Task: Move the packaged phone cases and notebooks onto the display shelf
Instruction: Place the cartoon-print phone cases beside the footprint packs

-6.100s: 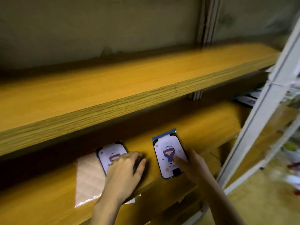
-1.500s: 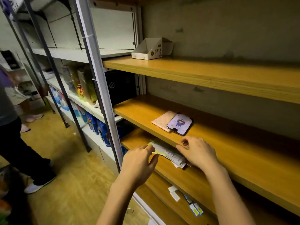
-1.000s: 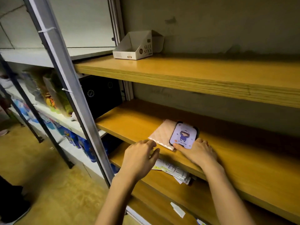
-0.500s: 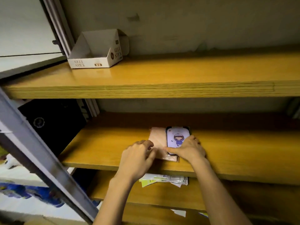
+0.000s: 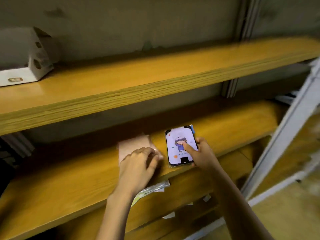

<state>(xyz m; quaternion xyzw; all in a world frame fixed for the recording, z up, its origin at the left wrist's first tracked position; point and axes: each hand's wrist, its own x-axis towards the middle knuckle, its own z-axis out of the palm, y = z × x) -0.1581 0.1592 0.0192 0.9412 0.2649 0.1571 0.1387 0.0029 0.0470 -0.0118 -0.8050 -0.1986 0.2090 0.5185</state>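
A packaged phone case (image 5: 179,144) with a cartoon figure on a pale lilac face lies flat near the front edge of the middle wooden shelf (image 5: 60,184). My right hand (image 5: 201,154) holds it at its right edge, with one finger laid across the picture. Just left of it lies a pink packaged notebook (image 5: 133,144), blurred, a small gap between the two. My left hand (image 5: 138,163) rests on the notebook's near part and hides it.
A white cardboard display box (image 5: 22,66) stands at the left of the upper shelf (image 5: 138,90). Loose plastic packets (image 5: 152,187) stick out from the shelf below. A grey metal upright (image 5: 284,141) slants down the right side.
The phone case lay on top of the pink notebook; my right hand has slid it off to the right, beside the notebook. My view has swung right.
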